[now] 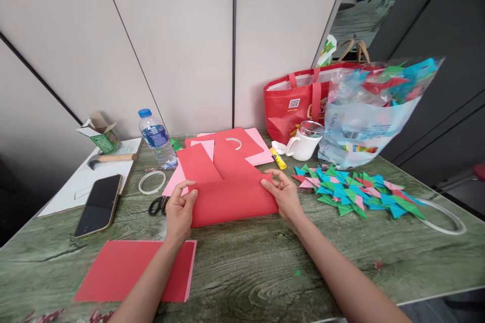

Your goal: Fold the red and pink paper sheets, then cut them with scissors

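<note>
Between my two hands a red sheet of paper (233, 204) is held up above the table, with a fold along its upper side. My left hand (181, 208) pinches its left end, thumb in front. At the right end, my right hand (282, 192) grips it the same way. Behind it lie more red sheets (199, 164) and pink paper (257, 144). Nearer to me, under my left forearm, rests a stack of red paper (121, 270) with a pink edge. Black scissors (155, 206) lie partly hidden behind my left hand.
Left are a phone (99, 204), a hammer (113, 158), a small green box (102, 136), a water bottle (155, 139) and a tape roll (151, 182). Right are a glue stick (278, 158), a white mug (304, 144), folded paper pieces (352, 189), a plastic bag (364, 128) and a red bag (278, 111).
</note>
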### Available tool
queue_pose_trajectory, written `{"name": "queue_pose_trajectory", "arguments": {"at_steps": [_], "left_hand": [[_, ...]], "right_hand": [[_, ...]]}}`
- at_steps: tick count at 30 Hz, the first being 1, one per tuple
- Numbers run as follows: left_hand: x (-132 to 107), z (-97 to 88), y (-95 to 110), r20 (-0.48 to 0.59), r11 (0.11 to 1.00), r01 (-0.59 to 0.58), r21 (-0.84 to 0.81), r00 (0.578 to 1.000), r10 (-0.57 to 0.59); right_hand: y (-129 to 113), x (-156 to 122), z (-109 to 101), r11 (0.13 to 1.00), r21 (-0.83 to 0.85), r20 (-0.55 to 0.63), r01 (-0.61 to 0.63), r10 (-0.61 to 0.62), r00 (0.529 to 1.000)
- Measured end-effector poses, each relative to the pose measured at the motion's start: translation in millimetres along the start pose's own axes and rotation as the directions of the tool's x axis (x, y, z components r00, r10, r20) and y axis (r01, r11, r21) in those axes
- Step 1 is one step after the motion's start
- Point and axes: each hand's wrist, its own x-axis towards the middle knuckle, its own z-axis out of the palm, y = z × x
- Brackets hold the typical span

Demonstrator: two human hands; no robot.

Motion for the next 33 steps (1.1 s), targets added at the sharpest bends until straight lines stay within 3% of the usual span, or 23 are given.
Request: {"name": "queue_pose_trajectory", "arguments": {"at_steps": [13, 33], "left_hand": [[1.2, 0.8, 0.4, -0.008, 1.0, -0.001, -0.017, 1.0, 0.001], [1.9, 0.9, 0.2, 0.001, 1.0, -0.005, -0.006, 1.0, 0.005]], "right_hand": [[-2.2, 1.5, -0.6, 0.999, 0.035, -0.114, -0.01, 0.014, 0.993], [-2.7, 1.7, -1.6, 0.998, 0.063, -0.091, -0.01, 0.016, 0.996]]}}
